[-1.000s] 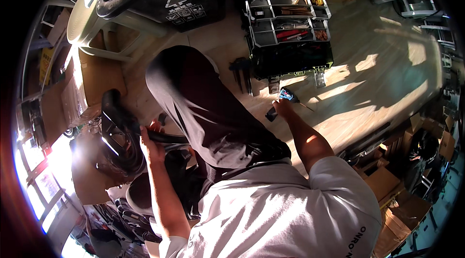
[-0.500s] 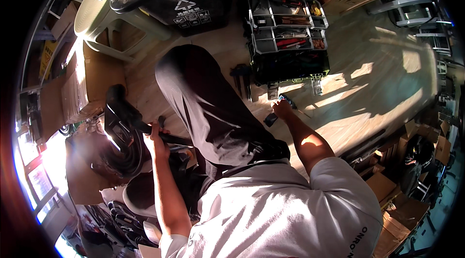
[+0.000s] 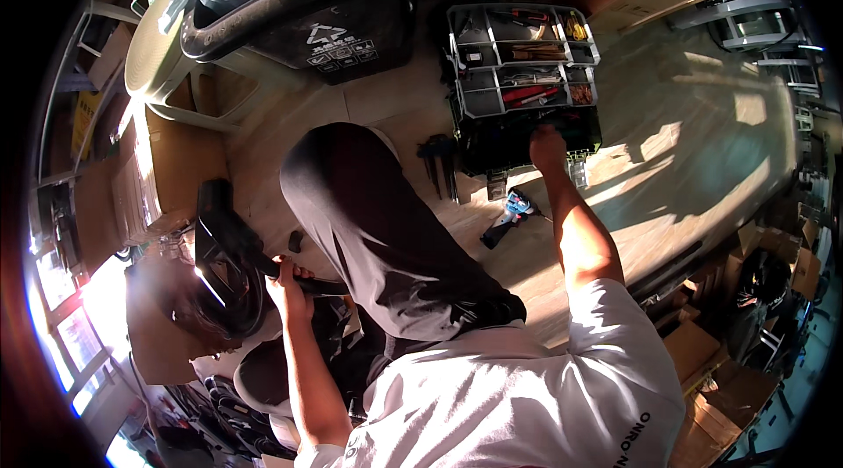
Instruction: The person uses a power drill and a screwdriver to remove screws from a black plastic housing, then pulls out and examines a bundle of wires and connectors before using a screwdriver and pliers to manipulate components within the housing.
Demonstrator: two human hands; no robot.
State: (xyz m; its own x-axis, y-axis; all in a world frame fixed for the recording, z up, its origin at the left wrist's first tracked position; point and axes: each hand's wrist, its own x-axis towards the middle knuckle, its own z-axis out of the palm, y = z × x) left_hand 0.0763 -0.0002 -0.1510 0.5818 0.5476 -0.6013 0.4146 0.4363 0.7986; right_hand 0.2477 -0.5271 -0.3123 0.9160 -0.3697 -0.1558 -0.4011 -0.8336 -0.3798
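Two bare hands, well apart. Left hand (image 3: pixel 288 285) with fingers curled closely around a black bar (image 3: pixel 328 287), its end passing behind a dark trouser leg (image 3: pixel 378 213); beyond that hand, a bulky black part (image 3: pixel 217 209). Right hand (image 3: pixel 548 150) above or inside the dark well of the toolbox (image 3: pixel 474 152), toward the near right corner; fingers lost in shadow, so impossible to tell whether spread, narrowed or gripping. Just outside the toolbox's near edge, a blue-and-black power tool (image 3: pixel 514 210) lying on the floor (image 3: pixel 702 169), apart from both hands. Beside the near left corner, a dark pronged tool (image 3: pixel 437 161). Along the far edge, sectioned trays (image 3: pixel 479 101).
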